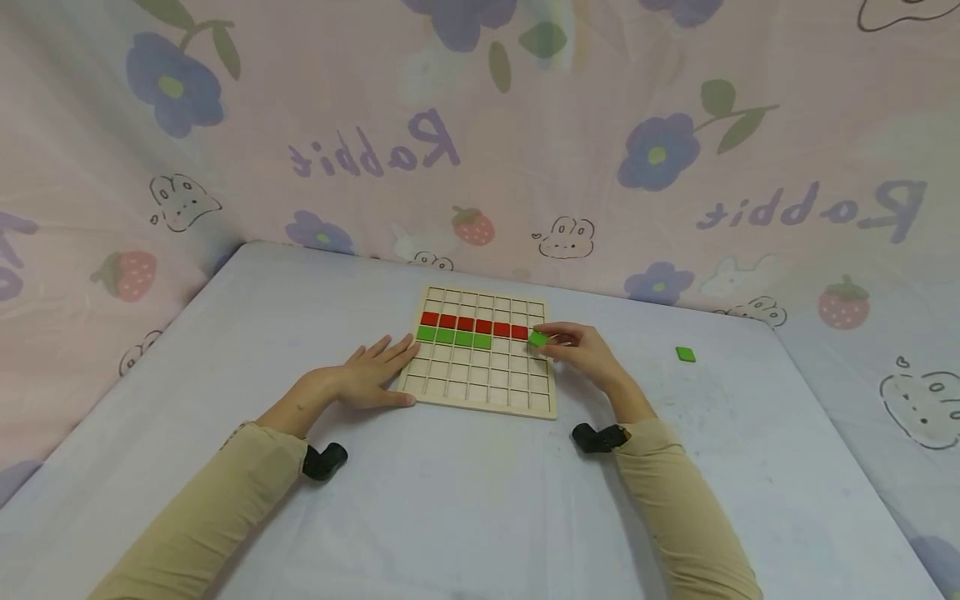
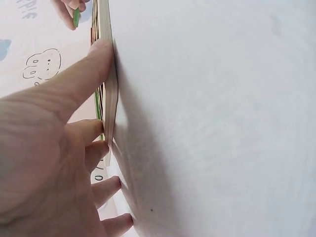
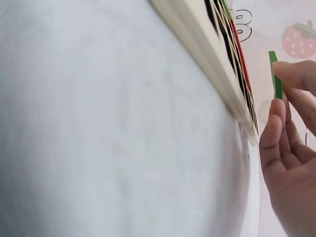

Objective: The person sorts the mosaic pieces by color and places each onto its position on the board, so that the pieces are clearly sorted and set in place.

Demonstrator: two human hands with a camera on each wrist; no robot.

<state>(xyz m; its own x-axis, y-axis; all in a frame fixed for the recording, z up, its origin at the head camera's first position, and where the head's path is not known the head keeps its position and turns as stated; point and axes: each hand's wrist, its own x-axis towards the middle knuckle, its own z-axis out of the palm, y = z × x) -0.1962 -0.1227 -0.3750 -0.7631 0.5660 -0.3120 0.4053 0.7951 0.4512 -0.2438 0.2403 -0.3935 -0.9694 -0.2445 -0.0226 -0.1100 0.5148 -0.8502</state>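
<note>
A wooden grid board [image 1: 480, 392] lies on the white table, divided into square cells. One row holds several red tiles [image 1: 466, 324], and in the row just below sit several green tiles [image 1: 445, 337] from the left side on. My right hand [image 1: 588, 354] pinches a green square tile [image 3: 275, 74] between thumb and fingers, above the board's right edge. The left hand [image 1: 371, 377] lies spread on the board's left edge; its thumb [image 2: 101, 57] touches the board's side in the left wrist view, with some fingertips resting on the table.
A loose green tile [image 1: 686, 354] lies on the table to the right of the board. Behind the table [image 1: 465, 508] hangs a patterned cloth [image 1: 525, 150] with rabbits and flowers. Black wrist devices [image 1: 326, 462] stick out by both cuffs.
</note>
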